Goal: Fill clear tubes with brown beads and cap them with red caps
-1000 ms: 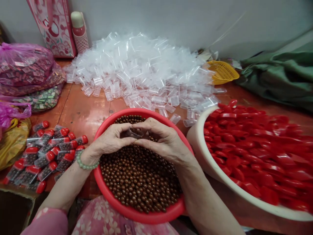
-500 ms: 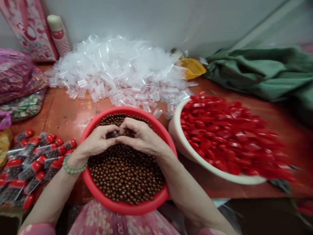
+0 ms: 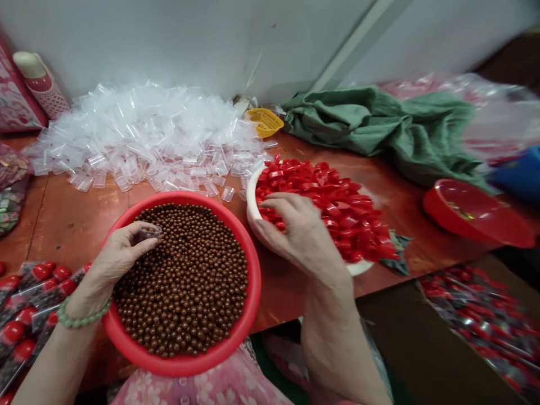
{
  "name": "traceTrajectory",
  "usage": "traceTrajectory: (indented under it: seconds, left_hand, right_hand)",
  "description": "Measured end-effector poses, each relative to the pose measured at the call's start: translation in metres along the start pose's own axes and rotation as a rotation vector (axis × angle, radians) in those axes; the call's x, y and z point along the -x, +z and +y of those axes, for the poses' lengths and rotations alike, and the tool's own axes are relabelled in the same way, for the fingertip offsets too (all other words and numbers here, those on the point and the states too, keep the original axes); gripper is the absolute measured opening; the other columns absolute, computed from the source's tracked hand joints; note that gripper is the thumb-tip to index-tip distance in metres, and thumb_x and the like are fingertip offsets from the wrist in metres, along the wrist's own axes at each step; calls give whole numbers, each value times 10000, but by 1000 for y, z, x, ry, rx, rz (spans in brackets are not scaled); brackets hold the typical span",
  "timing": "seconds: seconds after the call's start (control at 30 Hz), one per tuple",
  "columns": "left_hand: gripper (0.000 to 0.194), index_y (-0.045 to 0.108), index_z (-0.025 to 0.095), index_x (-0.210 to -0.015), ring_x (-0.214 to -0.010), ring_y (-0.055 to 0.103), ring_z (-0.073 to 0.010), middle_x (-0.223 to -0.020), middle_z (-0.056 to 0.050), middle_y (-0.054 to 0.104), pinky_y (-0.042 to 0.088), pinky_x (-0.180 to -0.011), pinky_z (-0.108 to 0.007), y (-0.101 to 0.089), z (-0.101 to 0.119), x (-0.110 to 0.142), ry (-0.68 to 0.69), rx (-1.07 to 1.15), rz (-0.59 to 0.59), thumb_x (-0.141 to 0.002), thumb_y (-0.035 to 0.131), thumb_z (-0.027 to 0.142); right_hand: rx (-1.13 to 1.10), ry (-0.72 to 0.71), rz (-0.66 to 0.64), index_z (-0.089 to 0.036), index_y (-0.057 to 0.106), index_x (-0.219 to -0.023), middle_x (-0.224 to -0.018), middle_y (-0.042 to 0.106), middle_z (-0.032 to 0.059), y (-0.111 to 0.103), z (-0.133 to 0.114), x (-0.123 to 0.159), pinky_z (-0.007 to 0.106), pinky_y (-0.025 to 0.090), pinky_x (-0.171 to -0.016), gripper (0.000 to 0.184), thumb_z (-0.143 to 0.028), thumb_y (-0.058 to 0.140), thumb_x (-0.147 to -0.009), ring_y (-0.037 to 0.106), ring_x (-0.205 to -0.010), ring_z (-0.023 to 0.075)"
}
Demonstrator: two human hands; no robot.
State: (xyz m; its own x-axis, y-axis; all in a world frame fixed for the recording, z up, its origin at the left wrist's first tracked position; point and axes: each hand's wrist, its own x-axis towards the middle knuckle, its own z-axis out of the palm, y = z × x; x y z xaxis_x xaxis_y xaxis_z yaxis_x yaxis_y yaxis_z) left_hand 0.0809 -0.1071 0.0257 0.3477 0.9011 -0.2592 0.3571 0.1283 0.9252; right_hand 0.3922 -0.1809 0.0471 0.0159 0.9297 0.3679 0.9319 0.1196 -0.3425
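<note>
My left hand (image 3: 119,254) grips a small clear tube (image 3: 149,232) filled with brown balls, held over the left rim of the red basin (image 3: 253,281) of brown balls (image 3: 189,281). My right hand (image 3: 297,230) reaches into the white bowl (image 3: 252,216) of red caps (image 3: 337,211), fingers curled down among the caps at its near left edge. Whether a cap is between those fingers I cannot tell. A green bead bracelet circles my left wrist.
A heap of empty clear tubes (image 3: 143,135) lies at the back. Filled, capped tubes (image 3: 29,292) lie at the left. A yellow basket (image 3: 265,121), green cloth (image 3: 388,124), another red basin (image 3: 476,216) and a bin of filled tubes (image 3: 481,320) are to the right.
My hands have parted: the right one left the red basin and went right into the cap bowl, while the left keeps the filled tube. The view swung right.
</note>
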Motion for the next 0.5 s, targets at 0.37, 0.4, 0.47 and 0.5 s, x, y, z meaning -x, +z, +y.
traceTrajectory:
  seconds: [0.37, 0.4, 0.47, 0.5]
  left_hand:
    - [447, 665, 189, -1028, -921, 638, -217, -1011, -49, 703, 503, -797, -293, -5, -5, -6, -75, -55, -51, -720, 710, 510]
    - [451, 665, 192, -1027, -923, 640, -219, -1013, -48, 703, 507, -793, -292, -5, -6, -6, -84, -54, -53, -716, 713, 515]
    - [451, 667, 199, -1022, -933, 644, -220, -1024, -45, 704, 512, -800, -289, -6, -8, -8, -97, -45, -52, -707, 722, 518]
    - [451, 669, 202, -1018, -936, 646, -220, -1030, -44, 705, 515, -802, -287, -6, -8, -9, -101, -38, -49, -702, 726, 518]
  right_hand:
    - [305, 607, 87, -209, 382, -1440, -1546, 218, 230, -19, 115, -6, 670, 248, -1053, 941, -699, 650, -683, 241, -1389, 470]
    - [291, 633, 88, -209, 361, -1455, -1555, 204, 230, -20, 124, -14, 656, 243, -1070, 973, -711, 651, -673, 232, -1401, 461]
    - [258, 675, 79, -207, 337, -1472, -1563, 191, 230, -23, 144, -30, 635, 253, -1084, 1015, -723, 657, -659, 232, -1409, 453]
    - [242, 688, 56, -202, 333, -1476, -1559, 199, 233, -25, 155, -38, 629, 263, -1084, 1029, -722, 664, -652, 234, -1408, 454]
